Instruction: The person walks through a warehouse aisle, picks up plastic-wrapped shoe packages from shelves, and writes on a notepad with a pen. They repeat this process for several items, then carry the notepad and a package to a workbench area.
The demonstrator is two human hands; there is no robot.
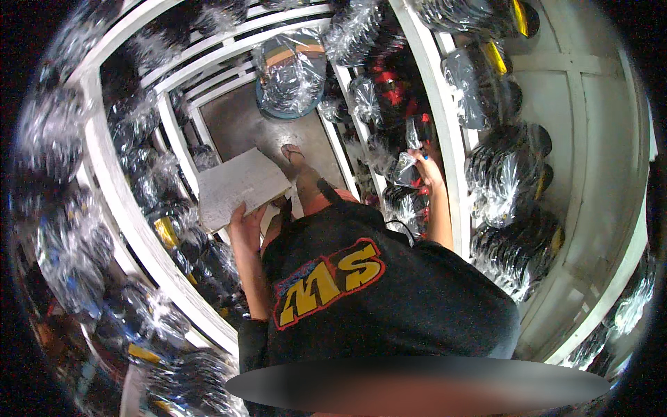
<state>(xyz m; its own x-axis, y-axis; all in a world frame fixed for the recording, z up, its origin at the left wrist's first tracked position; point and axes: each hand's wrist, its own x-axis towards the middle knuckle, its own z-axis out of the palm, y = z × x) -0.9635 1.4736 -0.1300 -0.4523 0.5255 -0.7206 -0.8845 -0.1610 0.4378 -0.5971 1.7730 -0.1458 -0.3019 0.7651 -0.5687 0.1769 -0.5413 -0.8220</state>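
Observation:
My left hand [244, 226] grips the lower edge of a wide notebook [240, 186]; its pale, marked page faces up, and the stack of sheets is thick. Some of the fingers are hidden under it. My right hand [429, 170] reaches into the shelf on the right, fingers bent, against the clear plastic of dark wrapped goods that look like caps [405, 169]. A small blue spot shows at the fingers; whether it is a pen or something else is unclear. Red and black wrapped pieces [389, 87] lie farther along that shelf.
White shelf frames [448, 104] rise on both sides, packed with plastic-wrapped dark goods [504, 174], some with yellow labels. On the grey floor [240, 121] at the far end stands a round, plastic-covered bundle [292, 76]. My sandalled foot [294, 154] is in the narrow aisle.

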